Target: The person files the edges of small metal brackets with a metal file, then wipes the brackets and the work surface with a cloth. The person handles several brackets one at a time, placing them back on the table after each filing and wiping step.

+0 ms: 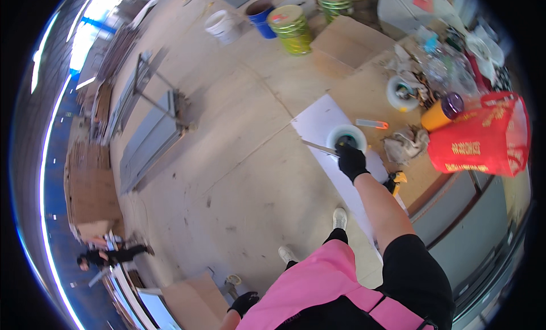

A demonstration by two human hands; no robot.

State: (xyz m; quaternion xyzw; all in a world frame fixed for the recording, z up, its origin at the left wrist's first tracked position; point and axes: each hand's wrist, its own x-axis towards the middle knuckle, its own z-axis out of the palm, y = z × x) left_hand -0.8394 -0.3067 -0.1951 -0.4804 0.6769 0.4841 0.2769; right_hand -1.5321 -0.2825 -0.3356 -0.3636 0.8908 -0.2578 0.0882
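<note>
My right hand [352, 161], in a black glove, grips one end of a thin flat strip-like tool [318, 147]. It is at the near edge of a white ring-shaped roll [361, 137] with something dark in its middle. That roll rests on a long white sheet [318, 117] at the workbench's edge. Just beyond it lies a utility knife [371, 124] with an orange end. Low in the picture, beside the pink apron [307, 283], is my gloved left hand [244, 303]. A small ring-topped object [233, 280] appears by its fingers; whether the hand holds it cannot be made out.
Right of the roll are a crumpled rag [405, 144], an orange bottle [437, 116] and a red bag [469, 138]. A yellow-handled tool [399, 178] lies near my forearm. Buckets [292, 33] and grey panels [149, 138] stand on the floor. Far left is another person [111, 257].
</note>
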